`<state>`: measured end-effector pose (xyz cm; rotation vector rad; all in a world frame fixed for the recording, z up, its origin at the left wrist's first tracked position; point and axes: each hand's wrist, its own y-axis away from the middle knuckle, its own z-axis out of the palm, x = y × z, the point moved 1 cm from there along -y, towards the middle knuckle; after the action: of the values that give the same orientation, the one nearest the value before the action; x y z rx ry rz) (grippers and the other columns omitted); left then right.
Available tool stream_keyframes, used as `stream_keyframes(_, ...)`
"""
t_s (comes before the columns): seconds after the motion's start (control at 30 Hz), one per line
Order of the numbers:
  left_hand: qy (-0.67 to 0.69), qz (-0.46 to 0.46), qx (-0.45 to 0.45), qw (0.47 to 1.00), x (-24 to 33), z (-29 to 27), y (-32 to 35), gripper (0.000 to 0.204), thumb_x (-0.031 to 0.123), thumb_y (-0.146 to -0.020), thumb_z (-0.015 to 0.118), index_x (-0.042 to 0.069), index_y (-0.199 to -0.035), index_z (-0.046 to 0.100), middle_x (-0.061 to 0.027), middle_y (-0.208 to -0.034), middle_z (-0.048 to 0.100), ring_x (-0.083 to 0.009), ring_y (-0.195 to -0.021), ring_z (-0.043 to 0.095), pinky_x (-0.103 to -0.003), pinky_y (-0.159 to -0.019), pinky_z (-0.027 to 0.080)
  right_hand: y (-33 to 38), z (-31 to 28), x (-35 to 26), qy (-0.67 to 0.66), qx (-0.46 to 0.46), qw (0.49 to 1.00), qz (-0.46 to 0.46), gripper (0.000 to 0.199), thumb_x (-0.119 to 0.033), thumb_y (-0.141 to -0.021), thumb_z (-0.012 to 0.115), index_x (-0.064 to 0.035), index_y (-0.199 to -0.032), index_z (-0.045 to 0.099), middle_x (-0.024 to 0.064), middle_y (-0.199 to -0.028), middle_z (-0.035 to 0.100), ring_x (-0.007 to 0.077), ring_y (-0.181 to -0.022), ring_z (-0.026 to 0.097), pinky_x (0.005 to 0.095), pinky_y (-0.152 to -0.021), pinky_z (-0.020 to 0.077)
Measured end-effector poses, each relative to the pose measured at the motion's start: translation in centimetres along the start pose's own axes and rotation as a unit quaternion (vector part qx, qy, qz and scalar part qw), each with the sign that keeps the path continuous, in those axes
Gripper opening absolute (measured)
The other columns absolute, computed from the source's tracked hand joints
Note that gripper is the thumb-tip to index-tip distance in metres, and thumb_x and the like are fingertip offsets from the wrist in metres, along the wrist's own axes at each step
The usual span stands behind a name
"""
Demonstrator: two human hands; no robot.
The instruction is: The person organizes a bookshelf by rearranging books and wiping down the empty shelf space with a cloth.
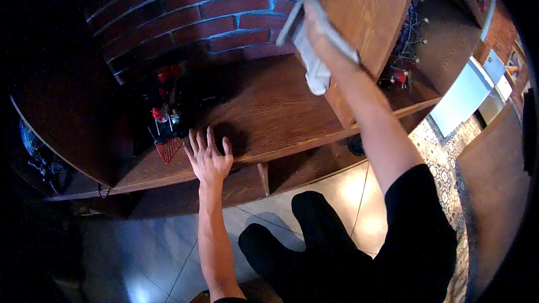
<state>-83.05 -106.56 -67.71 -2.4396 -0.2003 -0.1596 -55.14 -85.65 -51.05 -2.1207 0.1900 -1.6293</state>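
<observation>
Head view: the left hand (pixel 209 157) lies flat, fingers spread, on the wooden shelf (pixel 269 106) at frame centre. Upper centre, the right hand (pixel 314 31) presses a grey cloth (pixel 314 70) against the upright wooden panel (pixel 365 11) — fingers closed over the cloth.

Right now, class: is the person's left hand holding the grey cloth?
No. The left hand lies flat with fingers spread on the wooden shelf, while the right hand presses the grey cloth against the upright wooden panel.
</observation>
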Motion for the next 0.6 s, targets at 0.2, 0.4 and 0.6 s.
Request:
stream_keyframes(0.2, 0.000, 0.016, 0.019, 1.000, -0.1, 0.6, -0.1, 0.055, 0.042, -0.090, 0.046, 0.004, -0.128, 0.054, -0.0198, -0.131, 0.052, -0.0365, -0.134, 0.036, -0.057, -0.109, 0.025, 5.4, 1.7, -3.1, 0.240, -0.001, 0.958, -0.156, 0.064, -0.037, -0.094, 0.039, -0.0009, -0.146, 0.029, 0.0101, -0.156, 0.019, 0.0338, -0.145, 0.008, 0.0581, -0.113, -0.0073)
stream_keyframes(0.4, -0.037, 0.000, 0.006, 0.999, -1.8, 0.9, 0.3, 0.053, 0.041, -0.092, 0.045, 0.004, -0.128, 0.055, -0.0186, -0.134, 0.051, -0.0350, -0.135, 0.035, -0.055, -0.111, 0.022, 12.4, 2.6, 1.9, -0.018, 0.135, 0.987, -0.079, 0.048, -0.026, -0.092, 0.043, -0.0016, -0.133, 0.050, 0.0115, -0.146, 0.040, 0.0318, -0.141, 0.024, 0.0541, -0.116, -0.0014)
stream_keyframes(0.6, -0.036, -0.001, -0.009, 0.999, -0.9, 1.3, 0.2, 0.050, 0.041, -0.092, 0.045, 0.008, -0.129, 0.056, -0.0151, -0.136, 0.050, -0.0329, -0.135, 0.035, -0.053, -0.112, 0.020, 20.0, 8.8, 3.8, -0.463, 0.345, 0.816, -0.027, 0.040, -0.016, -0.076, 0.053, -0.0008, -0.112, 0.063, 0.0193, -0.121, 0.055, 0.0374, -0.130, 0.038, 0.0696, -0.109, 0.0105)
